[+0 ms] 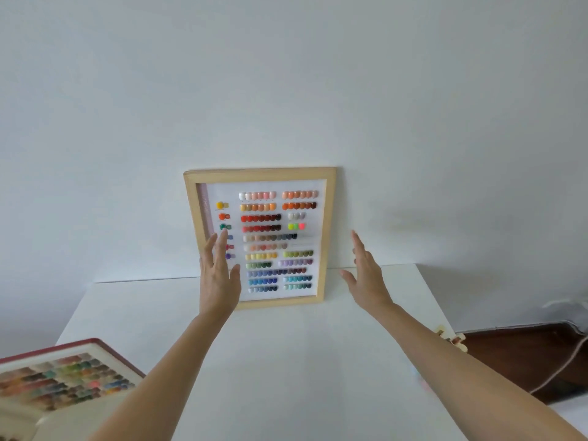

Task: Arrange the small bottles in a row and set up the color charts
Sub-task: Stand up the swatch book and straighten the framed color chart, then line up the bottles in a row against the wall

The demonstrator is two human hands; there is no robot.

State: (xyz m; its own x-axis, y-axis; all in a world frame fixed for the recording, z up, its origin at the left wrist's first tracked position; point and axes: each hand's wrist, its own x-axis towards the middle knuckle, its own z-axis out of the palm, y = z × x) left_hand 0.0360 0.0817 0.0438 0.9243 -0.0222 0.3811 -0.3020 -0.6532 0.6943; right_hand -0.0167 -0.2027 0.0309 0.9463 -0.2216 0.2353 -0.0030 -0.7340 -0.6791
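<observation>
Both grips, left hand (219, 275) and right hand (366, 278), are spreading wide and empty beside the center-frame framed color chart (264, 237), which is risking sliding down the wall.

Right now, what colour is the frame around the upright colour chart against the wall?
Light natural wood, seen in the head view: the frame.

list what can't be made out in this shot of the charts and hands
Head view, the only one:
- Framed chart: its lower left corner is behind the left hand; labels too small to read.
- Second chart: blurred and cut by the left and bottom edges.
- Item at the table's right edge: too small and partly hidden by the right arm.
- Bottles: none in view.
- Right hand: open, apparently clear of the frame.
</observation>
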